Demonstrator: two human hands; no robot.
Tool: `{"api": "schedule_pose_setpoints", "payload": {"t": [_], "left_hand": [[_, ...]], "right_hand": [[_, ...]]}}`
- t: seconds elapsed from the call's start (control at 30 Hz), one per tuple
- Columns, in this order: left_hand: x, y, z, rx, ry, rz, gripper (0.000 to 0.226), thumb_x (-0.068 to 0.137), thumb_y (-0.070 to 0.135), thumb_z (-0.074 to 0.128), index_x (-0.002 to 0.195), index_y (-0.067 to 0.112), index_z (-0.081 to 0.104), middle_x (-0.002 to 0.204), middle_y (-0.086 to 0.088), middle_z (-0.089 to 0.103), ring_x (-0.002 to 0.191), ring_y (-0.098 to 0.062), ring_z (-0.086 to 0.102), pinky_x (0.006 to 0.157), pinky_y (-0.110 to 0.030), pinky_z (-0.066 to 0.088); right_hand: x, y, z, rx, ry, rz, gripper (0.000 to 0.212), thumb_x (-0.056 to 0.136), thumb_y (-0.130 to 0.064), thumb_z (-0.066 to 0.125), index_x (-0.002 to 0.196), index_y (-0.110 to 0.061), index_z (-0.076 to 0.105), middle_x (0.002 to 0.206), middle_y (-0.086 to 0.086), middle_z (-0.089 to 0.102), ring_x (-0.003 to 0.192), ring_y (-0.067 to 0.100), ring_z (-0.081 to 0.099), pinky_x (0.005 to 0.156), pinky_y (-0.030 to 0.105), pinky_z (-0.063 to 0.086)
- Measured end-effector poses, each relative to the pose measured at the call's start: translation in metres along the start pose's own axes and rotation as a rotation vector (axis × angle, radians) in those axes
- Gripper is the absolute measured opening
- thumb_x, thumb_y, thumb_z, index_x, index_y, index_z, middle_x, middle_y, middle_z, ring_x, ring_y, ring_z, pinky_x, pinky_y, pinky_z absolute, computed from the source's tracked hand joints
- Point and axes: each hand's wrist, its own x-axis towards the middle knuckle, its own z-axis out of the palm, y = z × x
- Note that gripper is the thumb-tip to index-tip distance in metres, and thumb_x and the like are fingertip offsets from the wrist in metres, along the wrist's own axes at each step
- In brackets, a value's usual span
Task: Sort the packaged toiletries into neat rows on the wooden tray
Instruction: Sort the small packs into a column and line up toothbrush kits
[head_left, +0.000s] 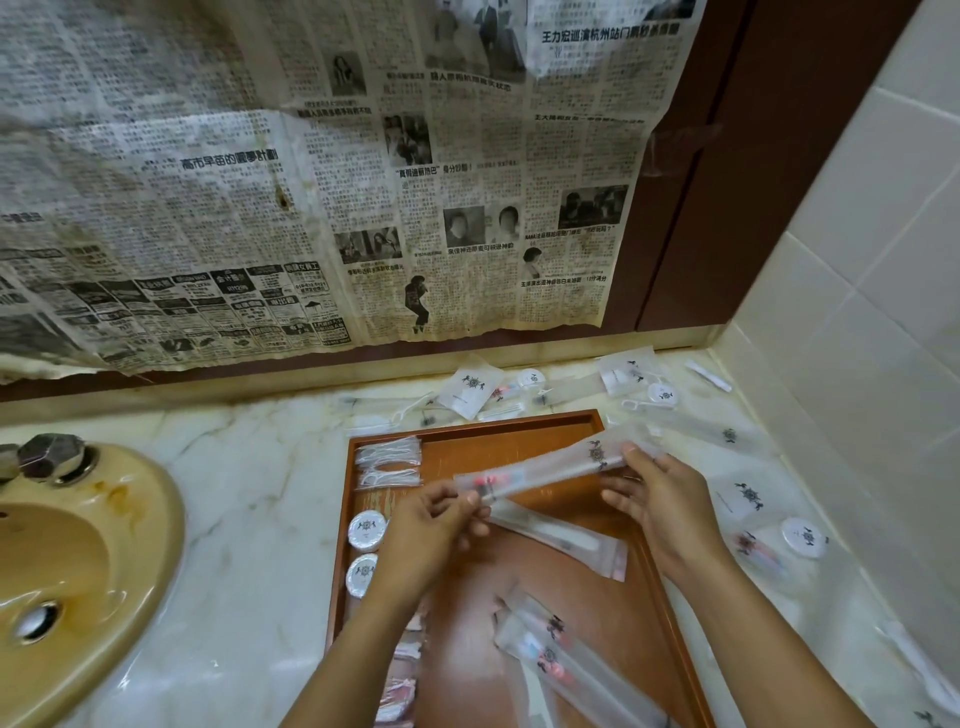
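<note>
Both hands pinch one long packet (545, 470) over the tray (571, 426), left hand (441, 514) at 8 o'clock end, right hand (649, 478) at 2 o'clock.

Yellowed Chinese newspaper sheets (311, 171) hang over a dark brown wall panel (727, 156). Cream wall tiles (857, 291) stand at right. A tan ceramic sink (78, 561) sits in the white marble surface (249, 493).

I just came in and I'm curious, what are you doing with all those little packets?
A person is sorting toiletries. Both hands, left and right, hold one long packet over the tray. Floss picks and two round tins already line its left side. More packets wait on the counter.
</note>
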Motion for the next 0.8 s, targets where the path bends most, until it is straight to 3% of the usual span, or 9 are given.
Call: {"api": "schedule_pose_setpoints", "payload": {"t": [0.17,0.3,0.43,0.57,0.8], "left_hand": [[0.012,0.014,-0.011,-0.022,0.064,0.004,0.013,0.095,0.014,0.062,0.095,0.006,0.072,0.077,-0.01,0.073,0.055,-0.008,0.063,0.046,-0.016,0.044],[0.023,0.023,-0.01,-0.01,0.097,0.064,0.012,0.094,0.018,0.064,0.094,0.01,0.072,0.075,-0.008,0.071,0.066,-0.016,0.067,0.057,-0.027,0.05],[0.027,0.032,-0.006,0.009,0.117,0.1,0.011,0.093,0.021,0.065,0.093,0.013,0.073,0.071,-0.008,0.07,0.064,-0.018,0.065,0.054,-0.026,0.05],[0.026,0.037,-0.002,-0.023,0.11,0.109,0.007,0.092,0.018,0.067,0.091,0.012,0.07,0.085,-0.006,0.075,0.072,-0.02,0.071,0.052,-0.024,0.051],[0.026,0.034,-0.004,0.008,0.102,0.097,0.011,0.095,0.013,0.061,0.099,0.011,0.071,0.087,-0.01,0.073,0.07,-0.018,0.068,0.049,-0.022,0.05]], "right_hand": [[0.007,0.01,-0.013,-0.156,-0.03,-0.048,0.011,0.093,-0.011,0.063,0.095,-0.002,0.068,0.074,0.012,0.069,0.068,0.02,0.064,0.06,0.029,0.054],[0.008,0.015,-0.013,-0.275,-0.075,-0.038,0.013,0.095,-0.01,0.06,0.092,-0.001,0.07,0.077,0.016,0.072,0.066,0.018,0.066,0.056,0.025,0.055],[0.008,0.019,-0.012,-0.379,-0.095,-0.052,0.016,0.096,-0.006,0.057,0.09,-0.002,0.071,0.077,0.013,0.073,0.065,0.017,0.066,0.056,0.025,0.053],[0.007,0.019,-0.01,-0.375,-0.143,-0.054,0.013,0.094,-0.001,0.056,0.097,-0.006,0.068,0.081,0.018,0.073,0.063,0.017,0.067,0.054,0.024,0.052],[0.008,0.018,-0.008,-0.35,-0.147,-0.033,0.013,0.097,-0.01,0.057,0.098,-0.008,0.069,0.086,0.015,0.074,0.07,0.019,0.071,0.056,0.025,0.053]]}}
